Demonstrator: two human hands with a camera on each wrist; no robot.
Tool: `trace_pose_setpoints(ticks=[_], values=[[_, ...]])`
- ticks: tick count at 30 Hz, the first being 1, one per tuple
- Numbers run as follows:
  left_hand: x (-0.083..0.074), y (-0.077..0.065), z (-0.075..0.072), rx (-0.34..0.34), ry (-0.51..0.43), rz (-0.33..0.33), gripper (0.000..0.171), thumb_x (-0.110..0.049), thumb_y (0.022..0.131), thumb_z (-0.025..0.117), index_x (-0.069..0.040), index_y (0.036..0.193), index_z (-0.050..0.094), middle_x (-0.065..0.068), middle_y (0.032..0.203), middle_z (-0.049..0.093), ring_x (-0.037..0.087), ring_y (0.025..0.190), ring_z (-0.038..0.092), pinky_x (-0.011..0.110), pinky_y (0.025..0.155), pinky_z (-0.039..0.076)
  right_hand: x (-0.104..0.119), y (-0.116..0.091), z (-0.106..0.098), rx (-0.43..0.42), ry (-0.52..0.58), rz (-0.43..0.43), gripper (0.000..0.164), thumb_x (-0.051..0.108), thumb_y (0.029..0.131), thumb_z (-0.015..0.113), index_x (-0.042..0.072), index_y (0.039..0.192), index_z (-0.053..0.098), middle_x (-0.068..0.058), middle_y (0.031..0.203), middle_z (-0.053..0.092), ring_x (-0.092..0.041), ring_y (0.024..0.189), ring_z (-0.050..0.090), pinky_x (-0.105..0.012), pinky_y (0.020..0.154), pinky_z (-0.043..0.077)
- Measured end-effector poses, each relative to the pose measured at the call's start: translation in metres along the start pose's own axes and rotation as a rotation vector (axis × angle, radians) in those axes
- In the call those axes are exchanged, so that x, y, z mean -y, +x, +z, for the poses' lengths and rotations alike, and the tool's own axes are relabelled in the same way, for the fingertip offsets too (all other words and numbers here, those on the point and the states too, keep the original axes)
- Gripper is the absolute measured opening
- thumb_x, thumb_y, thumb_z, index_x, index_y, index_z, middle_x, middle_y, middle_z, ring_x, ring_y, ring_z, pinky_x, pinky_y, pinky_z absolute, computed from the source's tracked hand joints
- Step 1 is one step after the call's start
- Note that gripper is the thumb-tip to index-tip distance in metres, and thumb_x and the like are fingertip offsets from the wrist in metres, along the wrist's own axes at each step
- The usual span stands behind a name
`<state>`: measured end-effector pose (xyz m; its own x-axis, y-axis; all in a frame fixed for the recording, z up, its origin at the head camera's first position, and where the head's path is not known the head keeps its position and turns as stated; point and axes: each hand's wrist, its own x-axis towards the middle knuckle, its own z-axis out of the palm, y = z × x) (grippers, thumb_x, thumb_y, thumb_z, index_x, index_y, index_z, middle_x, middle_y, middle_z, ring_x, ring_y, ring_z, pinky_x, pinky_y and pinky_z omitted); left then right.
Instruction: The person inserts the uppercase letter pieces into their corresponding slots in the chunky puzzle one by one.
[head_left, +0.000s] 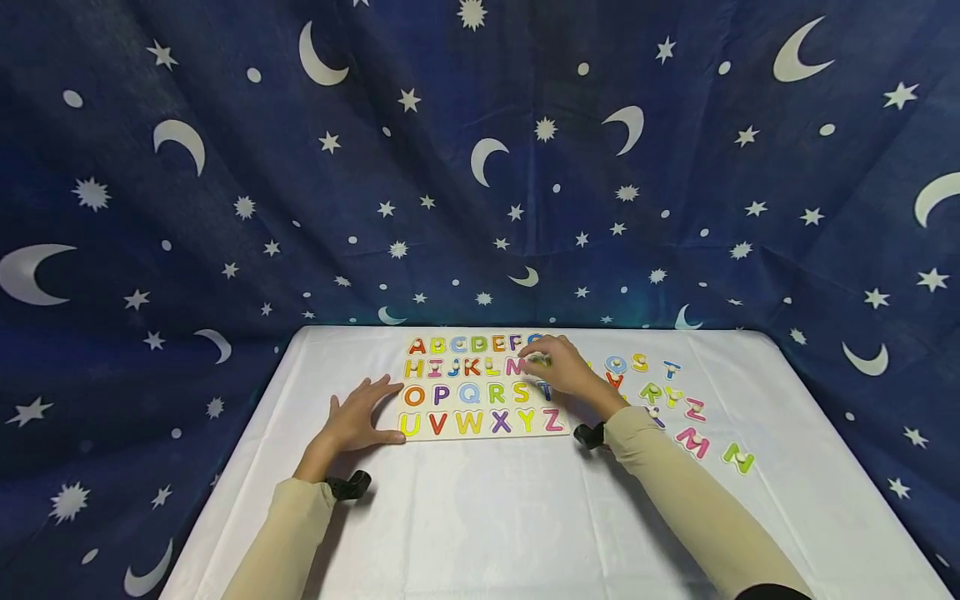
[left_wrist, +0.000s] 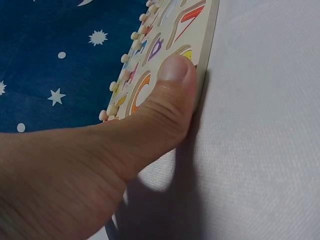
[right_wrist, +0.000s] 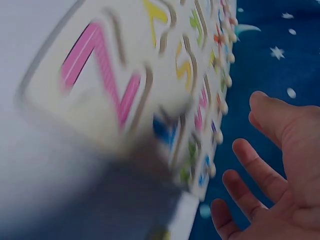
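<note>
A wooden alphabet puzzle board (head_left: 480, 432) lies on the white table, with printed letter recesses in rows. Knobbed letter pieces fill much of its upper two rows; the lower two rows show bare printed recesses. My left hand (head_left: 358, 418) spreads its fingers at the board's left edge, and its thumb (left_wrist: 172, 95) rests on the near left corner by the U. Above the right end of the second row is my right hand (head_left: 564, 367), close to the M and N recesses. In the right wrist view its fingers (right_wrist: 257, 162) are apart and loosely bent, with nothing between them.
Right of the board lie loose knobbed letters, among them a yellow S (head_left: 639, 362), a blue T (head_left: 671, 369), a pink Z (head_left: 695, 408), a pink M-shaped piece (head_left: 692, 442) and a green N (head_left: 738, 458). A dark blue star-and-moon cloth (head_left: 480, 217) hangs behind the table.
</note>
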<state>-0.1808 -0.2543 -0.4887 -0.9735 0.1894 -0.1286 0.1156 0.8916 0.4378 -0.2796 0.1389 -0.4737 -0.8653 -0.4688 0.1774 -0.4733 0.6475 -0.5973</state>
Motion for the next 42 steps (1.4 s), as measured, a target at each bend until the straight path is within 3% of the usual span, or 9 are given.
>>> trace_pose_setpoints(ticks=[11,19,26,33,38,42], values=[[0.0,0.0,0.0,-0.001,0.012,0.003,0.099,-0.051,0.07,0.092,-0.018,0.153,0.049,0.017,0.164,0.034,0.046,0.153,0.021,0.086,0.107,0.002,-0.034,-0.069,-0.06,-0.108,-0.002,0.087,0.03,0.016,0.091,0.08,0.008,0.119,0.076,-0.013,0.121,0.072,-0.041,0.112,0.063,-0.06,0.093,0.05],[-0.001,-0.001,0.002,0.011,0.016,0.004,0.099,-0.052,0.07,0.091,-0.019,0.153,0.049,0.017,0.165,0.033,0.045,0.153,0.02,0.086,0.107,0.001,-0.06,-0.136,-0.086,-0.201,-0.048,0.164,0.03,0.017,0.09,0.081,0.01,0.12,0.076,-0.017,0.125,0.071,-0.041,0.116,0.062,-0.06,0.088,0.053],[-0.004,-0.003,-0.002,0.007,0.015,-0.005,0.099,-0.052,0.07,0.091,-0.019,0.153,0.049,0.017,0.165,0.033,0.045,0.153,0.02,0.085,0.108,0.001,-0.076,-0.179,-0.097,-0.213,-0.082,0.253,0.033,0.022,0.089,0.083,0.011,0.119,0.076,-0.017,0.119,0.071,-0.034,0.097,0.06,-0.045,0.076,0.048],[-0.001,-0.002,-0.002,0.001,0.015,-0.008,0.099,-0.051,0.071,0.091,-0.019,0.154,0.048,0.017,0.165,0.032,0.045,0.154,0.019,0.084,0.108,0.001,-0.093,-0.21,-0.098,-0.253,-0.095,0.253,0.033,0.022,0.085,0.086,0.01,0.115,0.077,-0.018,0.12,0.072,-0.039,0.116,0.06,-0.054,0.092,0.045],[0.001,-0.001,0.0,0.002,0.012,0.001,0.1,-0.053,0.071,0.091,-0.019,0.154,0.048,0.017,0.165,0.032,0.045,0.154,0.019,0.085,0.108,0.001,-0.102,-0.224,-0.097,-0.252,-0.102,0.269,0.038,0.026,0.08,0.09,0.012,0.113,0.078,-0.019,0.119,0.072,-0.036,0.115,0.058,-0.06,0.091,0.04],[0.001,0.0,0.002,0.009,0.011,-0.003,0.1,-0.053,0.071,0.09,-0.019,0.154,0.048,0.017,0.165,0.032,0.045,0.154,0.019,0.085,0.108,0.0,-0.108,-0.231,-0.096,-0.241,-0.11,0.28,0.035,0.026,0.079,0.09,0.012,0.109,0.078,-0.02,0.12,0.069,-0.044,0.117,0.054,-0.068,0.084,0.033]])
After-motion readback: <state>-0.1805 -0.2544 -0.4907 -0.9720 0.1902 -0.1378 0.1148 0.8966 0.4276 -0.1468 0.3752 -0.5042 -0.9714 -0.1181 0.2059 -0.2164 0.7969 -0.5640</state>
